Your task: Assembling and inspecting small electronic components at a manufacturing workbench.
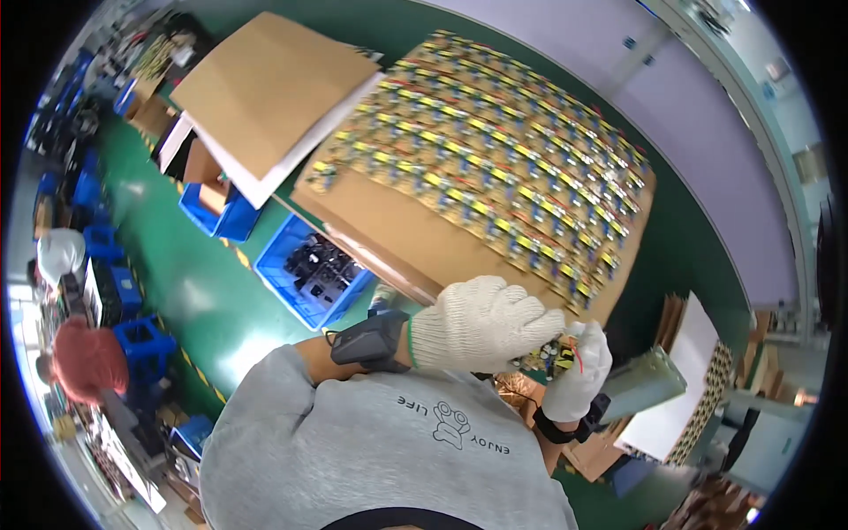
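Note:
Both my hands wear white knitted gloves and meet in front of my chest. My left hand is curled over a small circuit board with yellow and black parts and a red wire. My right hand grips the same board from the right side. Just beyond them lies a brown cardboard sheet covered with several rows of the same small circuit boards. A black band sits on each wrist.
A second cardboard sheet on white paper lies at the upper left. Blue bins with dark parts stand on the green floor. A greenish metal box and stacked sheets are at right. Other people sit at the far left.

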